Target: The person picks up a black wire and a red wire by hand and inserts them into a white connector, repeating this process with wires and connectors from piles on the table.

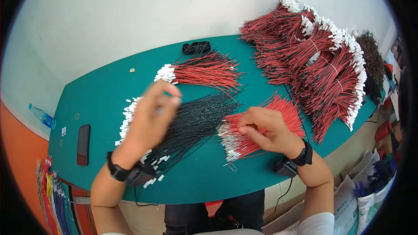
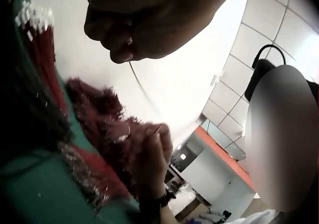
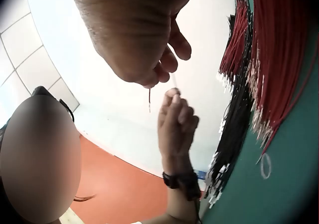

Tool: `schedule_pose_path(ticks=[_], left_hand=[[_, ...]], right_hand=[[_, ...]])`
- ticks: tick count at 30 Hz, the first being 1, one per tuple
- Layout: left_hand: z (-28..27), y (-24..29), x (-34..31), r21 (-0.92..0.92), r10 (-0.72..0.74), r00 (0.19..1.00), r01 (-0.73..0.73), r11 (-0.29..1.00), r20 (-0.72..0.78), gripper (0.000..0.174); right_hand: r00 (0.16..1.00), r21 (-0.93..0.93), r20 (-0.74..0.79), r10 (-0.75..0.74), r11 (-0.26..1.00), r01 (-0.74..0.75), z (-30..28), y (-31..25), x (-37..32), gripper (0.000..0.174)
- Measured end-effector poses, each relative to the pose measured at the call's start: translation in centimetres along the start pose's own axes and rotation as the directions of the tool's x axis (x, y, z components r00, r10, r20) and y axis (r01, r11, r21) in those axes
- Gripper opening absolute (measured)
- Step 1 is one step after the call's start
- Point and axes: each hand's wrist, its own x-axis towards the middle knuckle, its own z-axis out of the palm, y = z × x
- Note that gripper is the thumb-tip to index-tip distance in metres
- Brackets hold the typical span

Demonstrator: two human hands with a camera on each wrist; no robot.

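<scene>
Green table against a white wall. One black wire pile; two loose red bundles, the upper red bundle and the near red bundle; one heap of tied red bundles; one phone. Raised above the black wire pile, left hand pinches a thin wire at its fingertips. Over the near red bundle, right hand is curled, pinching a strand end; same wire or not, cannot tell

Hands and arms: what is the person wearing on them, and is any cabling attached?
Neither the left hand nor the right hand is gloved; both forearms are bare. Each wrist wears a black strap with a small black camera box beside it. A thin black cable hangs from the right box. A white sleeve covers the right upper arm.
</scene>
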Motion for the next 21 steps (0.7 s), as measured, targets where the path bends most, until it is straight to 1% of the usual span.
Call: schedule_pose_path(ticks=[1,2,3,4,5,7,8,11,14,17,21], left_hand=[[1.5,-0.4,-0.1,-0.093,-0.082,0.991,0.091,0.991,0.102,0.004],[3.0,-0.9,-0.3,-0.053,-0.097,0.979,0.108,0.993,0.178,0.005],[4.2,-1.5,-0.6,-0.074,-0.07,0.967,0.091,0.993,0.245,0.006],[4.9,-1.7,-0.8,-0.194,-0.126,0.94,0.194,0.962,0.316,0.007],[5.4,-1.8,-0.9,-0.3,-0.171,0.903,0.303,0.905,0.395,0.009],[6.2,-1.0,-0.9,-0.377,-0.215,0.88,0.387,0.842,0.422,0.011],[6.4,-0.8,-0.9,-0.413,-0.235,0.869,0.425,0.805,0.436,0.012],[6.5,-1.7,-1.1,-0.405,-0.165,0.894,0.344,0.847,0.416,0.023],[6.0,-2.0,-1.2,-0.349,-0.199,0.914,0.326,0.879,0.353,0.033],[5.8,-2.8,-1.4,-0.432,-0.219,0.923,0.345,0.833,0.315,0.032],[5.5,-3.3,-1.4,-0.372,-0.261,0.915,0.368,0.852,0.307,0.018]], right_hand=[[0.996,0.015,-0.026,-0.083,0.996,0.083,0.2,0.2,0.1,0.01],[0.997,0.009,-0.03,-0.071,0.997,0.072,0.4,0.0,0.2,0.01],[0.998,0.003,-0.034,-0.059,0.998,0.059,0.6,-0.3,0.1,0.01],[0.998,-0.004,-0.038,-0.048,0.999,0.048,0.8,-0.5,0.0,0.011],[1.0,-0.006,-0.015,0.023,1.0,-0.023,0.9,-0.5,-0.1,0.011],[0.986,-0.013,0.029,0.167,0.986,-0.167,1.2,-0.3,-0.4,0.013],[0.975,-0.071,0.044,0.219,0.974,-0.215,1.4,-0.1,-0.5,0.013],[0.976,-0.068,0.032,0.215,0.975,-0.212,1.2,0.3,-0.7,0.01],[0.984,-0.115,-0.005,0.179,0.977,-0.178,1.1,0.2,-0.6,0.008],[0.988,-0.168,-0.035,0.147,0.974,-0.151,1.3,0.5,-0.5,0.008],[0.977,-0.186,-0.042,0.207,0.959,-0.212,1.0,0.4,-0.4,0.008]])
